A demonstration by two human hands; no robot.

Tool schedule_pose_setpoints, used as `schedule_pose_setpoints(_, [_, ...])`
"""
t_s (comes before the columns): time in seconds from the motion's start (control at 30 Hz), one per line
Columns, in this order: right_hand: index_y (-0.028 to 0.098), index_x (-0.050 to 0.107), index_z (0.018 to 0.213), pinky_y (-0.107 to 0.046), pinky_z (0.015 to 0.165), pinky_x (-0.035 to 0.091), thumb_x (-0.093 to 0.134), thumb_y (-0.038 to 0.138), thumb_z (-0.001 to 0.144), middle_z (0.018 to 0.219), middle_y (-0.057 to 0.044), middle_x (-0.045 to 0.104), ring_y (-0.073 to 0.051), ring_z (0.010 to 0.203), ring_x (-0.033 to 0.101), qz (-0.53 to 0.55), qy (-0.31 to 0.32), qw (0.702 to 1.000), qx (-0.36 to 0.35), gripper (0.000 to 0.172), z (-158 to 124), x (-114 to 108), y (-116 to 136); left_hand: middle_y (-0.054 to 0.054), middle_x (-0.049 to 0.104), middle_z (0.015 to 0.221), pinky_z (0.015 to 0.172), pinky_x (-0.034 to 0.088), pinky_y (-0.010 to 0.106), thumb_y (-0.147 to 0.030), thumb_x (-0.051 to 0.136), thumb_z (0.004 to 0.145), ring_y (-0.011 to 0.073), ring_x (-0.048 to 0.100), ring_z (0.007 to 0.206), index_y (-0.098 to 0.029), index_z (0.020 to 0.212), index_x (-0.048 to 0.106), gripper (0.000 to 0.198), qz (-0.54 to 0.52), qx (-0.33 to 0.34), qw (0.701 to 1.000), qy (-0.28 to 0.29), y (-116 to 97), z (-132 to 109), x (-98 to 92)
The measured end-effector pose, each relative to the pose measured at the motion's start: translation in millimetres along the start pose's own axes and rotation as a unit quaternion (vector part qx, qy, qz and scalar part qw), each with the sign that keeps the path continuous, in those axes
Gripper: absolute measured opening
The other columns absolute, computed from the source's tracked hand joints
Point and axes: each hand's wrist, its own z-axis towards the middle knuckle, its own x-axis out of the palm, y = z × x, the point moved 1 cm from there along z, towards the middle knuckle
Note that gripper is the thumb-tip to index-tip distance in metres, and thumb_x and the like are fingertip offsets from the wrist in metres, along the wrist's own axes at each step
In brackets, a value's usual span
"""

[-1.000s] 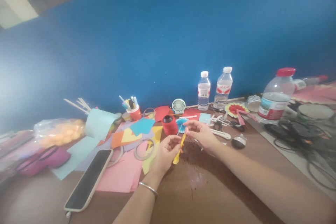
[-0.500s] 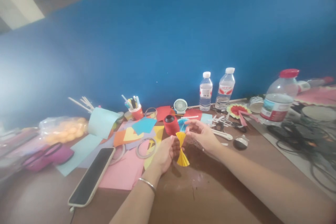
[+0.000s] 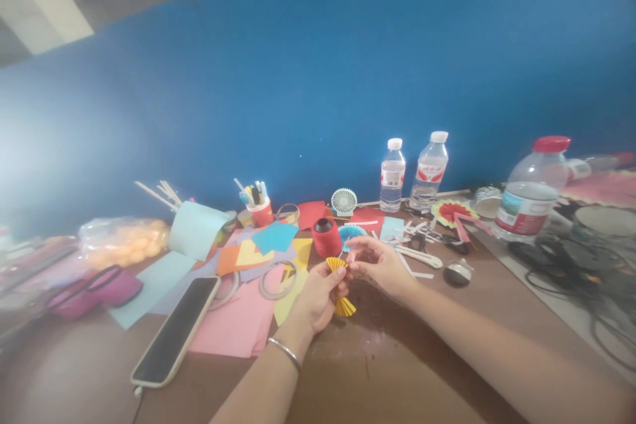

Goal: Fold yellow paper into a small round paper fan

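A yellow pleated paper fan, pinched narrow at its middle and flared at both ends, stands out from my left hand. The thumb and fingers of that hand are closed on its waist and hide it. Close beside the fan, my right hand has its thumb and fingertips pressed together; what they hold, if anything, is too small to make out. Just behind the hands a red spool of thread stands upright. A blue pleated paper piece shows partly beyond my right fingers.
Coloured paper sheets and a phone lie to the left. A cup of pens and a small white fan stand behind. On the right are a utility knife, paper strips, several bottles and black cables.
My left hand has closed over the middle of the yellow paper, which showed uncovered before. My right hand has come lower and closer to it.
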Motion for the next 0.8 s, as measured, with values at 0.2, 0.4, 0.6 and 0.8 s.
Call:
schedule_pose_setpoints(0.2, [0.022,0.055,0.099,-0.033,0.075,0.046,0.07,0.024,0.062,0.087,-0.003,0.061,-0.017,0.083,0.059,-0.026,0.001,1.0,-0.001,0.04,1.0,-3.2,1.0,-0.002,0.049,0.062,0.047,0.028,0.016,-0.029,0.065,0.067,0.0021,0.035,0.048,-0.011,0.07,0.055,0.021,0.014,0.048,0.999,-0.022,-0.5,4.7,-5.5])
schedule_pose_setpoints(0.4, [0.022,0.056,0.095,-0.032,0.077,0.044,0.064,0.026,0.068,0.094,-0.004,0.061,-0.017,0.087,0.056,-0.084,-0.038,0.995,-0.023,0.029,2.6,-7.6,6.1,-0.004,0.051,0.059,0.046,0.033,0.016,-0.033,0.062,0.067,0.0039,0.04,0.048,-0.014,0.075,0.058,0.021,0.158,0.125,0.971,-0.127,-4.1,5.3,-11.1])
schedule_pose_setpoints(0.6, [0.021,0.059,0.091,-0.03,0.069,0.046,0.058,0.031,0.072,0.082,-0.003,0.062,-0.017,0.077,0.057,-0.143,-0.03,0.989,-0.01,0.021,-2.5,-1.8,17.0,0.002,0.061,0.074,0.062,0.043,0.024,-0.033,0.056,0.072,0.0139,0.055,0.068,-0.016,0.08,0.062,0.02,0.375,0.211,0.895,-0.117,-11.8,-6.3,-1.7])
schedule_pose_setpoints(0.8, [0.021,0.063,0.08,-0.027,0.065,0.045,0.057,0.026,0.073,0.076,-0.002,0.065,-0.016,0.07,0.058,-0.232,-0.008,0.972,-0.024,0.011,-7.6,7.7,24.2,0.004,0.062,0.078,0.066,0.042,0.024,-0.027,0.052,0.076,0.0155,0.056,0.073,-0.017,0.078,0.062,0.014,0.426,0.27,0.858,-0.096,-12.8,-10.9,4.6])
